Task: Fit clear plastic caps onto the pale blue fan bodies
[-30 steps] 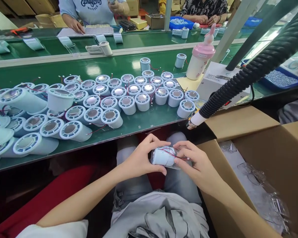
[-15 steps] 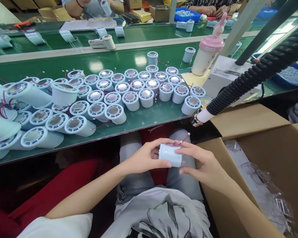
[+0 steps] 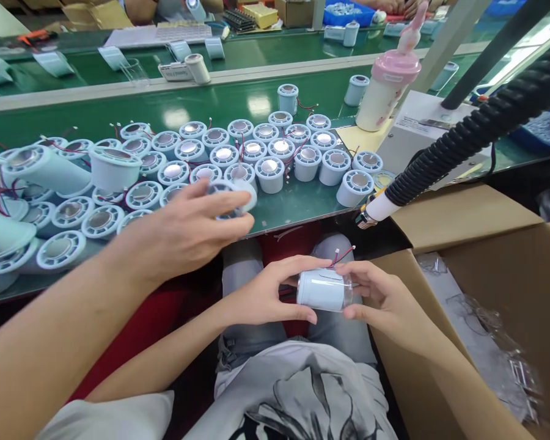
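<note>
Above my lap, a light blue cylindrical housing [image 3: 321, 289] lies on its side, with thin red wires rising from its top. My left hand [image 3: 275, 293] grips its left end, thumb below and fingers over the top. My right hand [image 3: 380, 296] holds a clear plastic cover [image 3: 348, 291] at the right end; it encloses at least that end of the housing. How far the cover reaches to the left is hard to make out. My right fingertips are partly hidden behind the cover.
Another person's hand [image 3: 187, 223] reaches in from the left, holding a similar housing above the bench edge. Many light blue housings [image 3: 269, 174] crowd the green bench [image 3: 297, 211]. A black flexible hose [image 3: 467, 116] slants at right, above an open carton [image 3: 495, 214] containing clear plastic pieces.
The other person's hand has come in from the left with a housing. My right hand has shifted right, and the clear cover now shows at the housing's right end.
</note>
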Demonstrator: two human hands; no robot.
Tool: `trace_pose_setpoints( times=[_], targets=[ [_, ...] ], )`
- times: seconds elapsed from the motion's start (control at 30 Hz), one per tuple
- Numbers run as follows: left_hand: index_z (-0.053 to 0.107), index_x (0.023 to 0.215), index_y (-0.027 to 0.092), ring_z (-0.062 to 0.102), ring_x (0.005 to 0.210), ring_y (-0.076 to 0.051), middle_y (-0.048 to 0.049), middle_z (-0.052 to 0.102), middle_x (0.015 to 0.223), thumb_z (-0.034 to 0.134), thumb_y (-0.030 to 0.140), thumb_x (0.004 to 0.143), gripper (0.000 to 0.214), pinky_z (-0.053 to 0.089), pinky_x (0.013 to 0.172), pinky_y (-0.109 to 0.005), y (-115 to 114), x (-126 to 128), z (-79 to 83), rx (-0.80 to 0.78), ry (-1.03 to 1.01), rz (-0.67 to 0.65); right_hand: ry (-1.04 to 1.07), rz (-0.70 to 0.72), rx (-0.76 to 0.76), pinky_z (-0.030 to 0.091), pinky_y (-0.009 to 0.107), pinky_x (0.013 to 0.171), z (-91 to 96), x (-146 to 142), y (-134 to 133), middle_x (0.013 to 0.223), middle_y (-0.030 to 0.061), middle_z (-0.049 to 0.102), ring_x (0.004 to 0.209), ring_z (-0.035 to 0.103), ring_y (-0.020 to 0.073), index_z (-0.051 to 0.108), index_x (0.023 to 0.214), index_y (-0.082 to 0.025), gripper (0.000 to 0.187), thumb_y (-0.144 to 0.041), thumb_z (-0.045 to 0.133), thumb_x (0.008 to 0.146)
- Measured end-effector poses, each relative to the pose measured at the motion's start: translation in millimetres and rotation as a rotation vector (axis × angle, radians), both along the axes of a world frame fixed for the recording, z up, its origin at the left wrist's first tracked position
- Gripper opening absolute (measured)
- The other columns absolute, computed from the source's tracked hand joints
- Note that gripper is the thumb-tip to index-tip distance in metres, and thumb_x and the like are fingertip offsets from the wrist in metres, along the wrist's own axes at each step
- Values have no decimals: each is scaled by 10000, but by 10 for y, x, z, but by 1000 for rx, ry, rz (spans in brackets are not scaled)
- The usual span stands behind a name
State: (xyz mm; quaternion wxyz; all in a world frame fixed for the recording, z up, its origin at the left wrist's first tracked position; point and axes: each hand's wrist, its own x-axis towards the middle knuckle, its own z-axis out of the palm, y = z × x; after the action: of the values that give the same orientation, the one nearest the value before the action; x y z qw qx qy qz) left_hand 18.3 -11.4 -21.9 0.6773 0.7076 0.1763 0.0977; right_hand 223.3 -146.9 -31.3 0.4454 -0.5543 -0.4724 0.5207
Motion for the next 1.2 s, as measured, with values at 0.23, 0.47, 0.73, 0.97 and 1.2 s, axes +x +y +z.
trace_pose_setpoints(
  times=[0.23,0.47,0.73,0.97,1.2],
  targets=[
    [569,1346,292,518,1317,-293,-93,574,1405,850,263,679,725,460,1065,-410,21,-16,1,107,-43,-20,216,-2,-112,546,273,822,18,-20,16,1101,27,655,1033,625,197,587,1154,-280,363,-348,761,842],
    [565,1351,294,510,1326,-304,-101,566,1413,860,281,667,745,438,1090,-431,37,-39,-13,184,-57,-21,335,-36,-173,533,219,691,-3,-53,61,974,15,670,810,630,136,566,1131,-248,368,-458,712,867],
    [538,1372,285,537,1297,-280,-107,572,1408,866,253,663,782,419,1111,-419,71,-46,-46,312,-163,-57,376,-52,-268,562,208,576,-38,-95,102,747,-5,673,617,655,121,543,1022,-190,469,-610,655,849],
    [533,1371,288,518,1322,-268,-109,551,1433,862,210,669,779,400,1126,-418,77,-46,-17,330,-204,-75,480,-81,-374,488,152,389,-52,-178,154,550,-28,618,449,623,117,508,853,-181,567,-731,623,786],
    [533,1356,329,516,1304,-270,-93,544,1405,846,196,692,746,431,1095,-412,53,-39,5,299,-201,-72,602,24,-568,380,108,303,-12,-209,198,549,43,642,355,548,80,570,798,-141,612,-706,368,922]
  ],
)
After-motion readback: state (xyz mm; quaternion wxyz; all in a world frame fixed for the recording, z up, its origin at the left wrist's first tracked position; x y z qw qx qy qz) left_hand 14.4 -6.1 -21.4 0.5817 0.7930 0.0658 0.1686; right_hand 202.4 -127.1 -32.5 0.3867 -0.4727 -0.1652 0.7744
